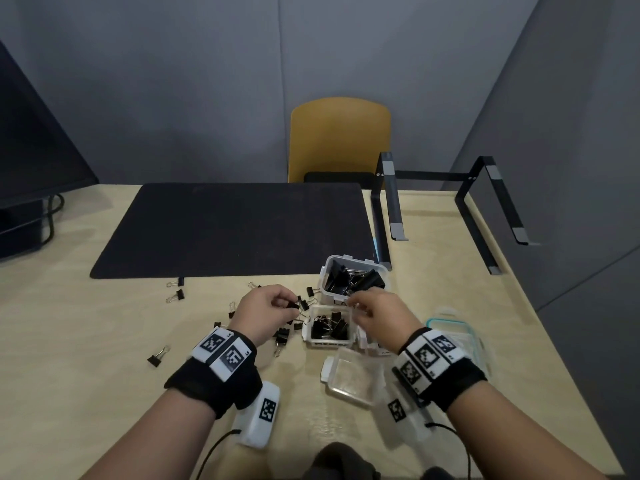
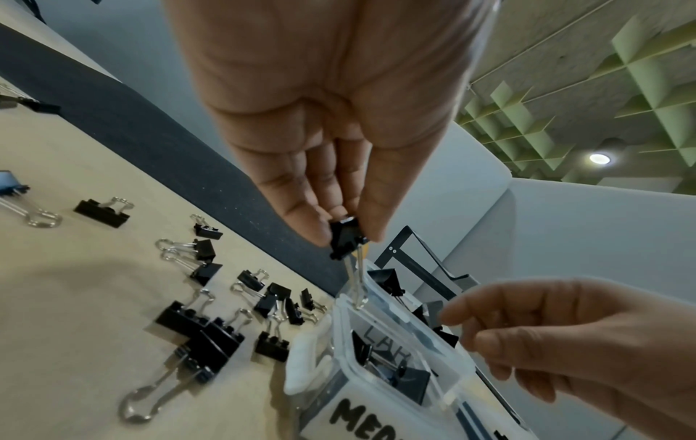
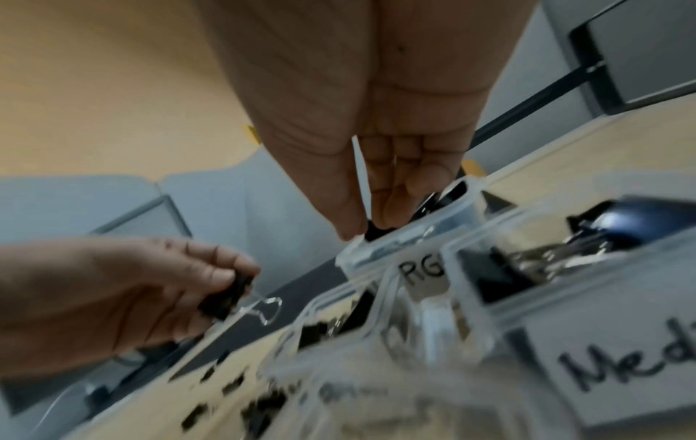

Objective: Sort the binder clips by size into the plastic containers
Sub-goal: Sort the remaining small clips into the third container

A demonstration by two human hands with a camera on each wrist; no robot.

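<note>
Two hands, left hand point(image 2: 320, 125) pinching binder clip point(image 2: 347, 238), beside containers point(image 1: 330, 329)

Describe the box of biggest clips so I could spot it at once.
Start at the dark mat on the wooden table. Just off its near right corner stands a clear plastic container. Unlike the container nearer the person, holding medium clips, this one holds the largest black clips.

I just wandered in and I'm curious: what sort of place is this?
Probably an office or meeting booth. A wooden desk with a dark desk mat, a monitor at its left edge, a yellow chair and grey padded walls point that way.
</note>
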